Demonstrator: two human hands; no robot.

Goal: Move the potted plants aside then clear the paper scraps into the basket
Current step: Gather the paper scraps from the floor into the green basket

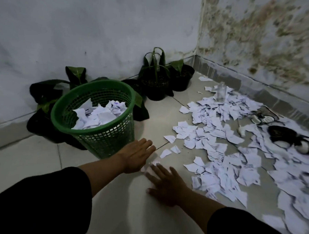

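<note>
1. I have both hands low over the tiled floor (40,157), just in front of the green basket (94,117). The left hand (135,155) lies flat with its fingers (147,145) straight and released, reaching toward the basket's base.
2. The right hand (166,185) is spread, fingers (158,169) released, palm down on the tile; between the two hands sits a small crumpled bit of paper (152,163) (blurred, so I cannot tell whether either hand touches it).
3. The basket stands upright and already holds a heap of white scraps.
4. The paper scraps (220,152) still on the floor spread in a wide drift to my right, reaching toward the stained wall (261,42).
5. The potted plants (155,77) stand along the left wall (83,23), some behind the basket, others in the corner.
6. A clear bottle (221,91) stands upright amid the far scraps, and a dark object (283,136) lies near the right edge.
</note>
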